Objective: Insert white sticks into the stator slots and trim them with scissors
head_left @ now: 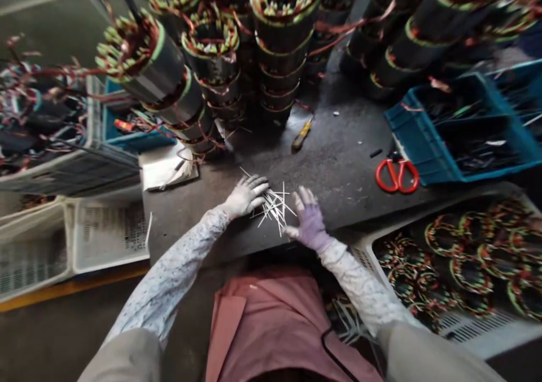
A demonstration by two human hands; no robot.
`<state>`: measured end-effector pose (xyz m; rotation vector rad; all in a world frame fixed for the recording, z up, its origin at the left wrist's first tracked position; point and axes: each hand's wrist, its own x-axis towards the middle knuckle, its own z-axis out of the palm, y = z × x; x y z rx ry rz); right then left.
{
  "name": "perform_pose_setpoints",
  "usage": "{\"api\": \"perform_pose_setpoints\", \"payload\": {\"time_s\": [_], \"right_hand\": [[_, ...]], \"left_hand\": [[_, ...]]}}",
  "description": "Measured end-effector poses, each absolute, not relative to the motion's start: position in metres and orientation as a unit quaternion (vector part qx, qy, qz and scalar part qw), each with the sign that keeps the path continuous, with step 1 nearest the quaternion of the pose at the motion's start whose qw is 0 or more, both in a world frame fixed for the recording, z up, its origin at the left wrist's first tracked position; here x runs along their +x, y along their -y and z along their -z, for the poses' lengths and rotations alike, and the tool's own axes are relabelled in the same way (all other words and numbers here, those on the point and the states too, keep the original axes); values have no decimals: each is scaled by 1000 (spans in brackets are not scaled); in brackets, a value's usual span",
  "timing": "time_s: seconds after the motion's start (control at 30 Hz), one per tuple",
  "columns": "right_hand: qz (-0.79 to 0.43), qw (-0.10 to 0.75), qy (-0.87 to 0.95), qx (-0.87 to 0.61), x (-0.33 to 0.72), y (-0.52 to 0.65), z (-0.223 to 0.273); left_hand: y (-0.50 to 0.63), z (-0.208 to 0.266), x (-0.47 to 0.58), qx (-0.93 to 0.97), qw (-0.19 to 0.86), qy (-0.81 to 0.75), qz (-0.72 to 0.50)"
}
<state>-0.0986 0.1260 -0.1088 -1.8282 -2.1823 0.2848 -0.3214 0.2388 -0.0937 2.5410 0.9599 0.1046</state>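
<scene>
A loose pile of thin white sticks or tubes point(276, 206) lies criss-crossed on the dark worktop point(339, 170), between my two hands. My left hand point(248, 196), in a whitish glove, rests flat at the pile's left side with its fingers stretched over the edge of it. On the other side, my right hand point(310, 219), in a purple glove with pale fingertips, has its fingers apart; its thumb is close to the pile's lower right. Neither hand grips anything. A few sticks are partly covered by the left fingers.
Stacked motor stators point(279, 49) with copper wires stand along the back. A yellow-handled screwdriver point(301, 136) and red-handled scissors point(397, 175) lie on the worktop. Blue bins point(449, 145) stand right; a white crate of stators point(478, 328) sits lower right. White baskets point(110, 241) are left.
</scene>
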Motion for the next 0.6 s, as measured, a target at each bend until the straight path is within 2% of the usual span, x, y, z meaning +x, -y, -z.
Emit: {"api": "perform_pose_setpoints", "payload": {"time_s": [0.1,0.17,0.27,0.43,0.6], "right_hand": [[-66,79,715,-691,-125,-100,115],[-65,68,683,-724,-145,-111,116],[-92,76,672,-731,-165,-145,112],[-126,88,744,-650,-181,-170,110],[-125,109,808,-565,-194,-166,120]], "left_hand": [[-199,101,-317,876,187,-438,-78],[-185,107,-311,846,188,-485,-113],[-181,115,-309,812,249,-491,-192],[-180,109,-334,709,394,-480,-334],[-94,91,-382,543,419,-611,-396]]}}
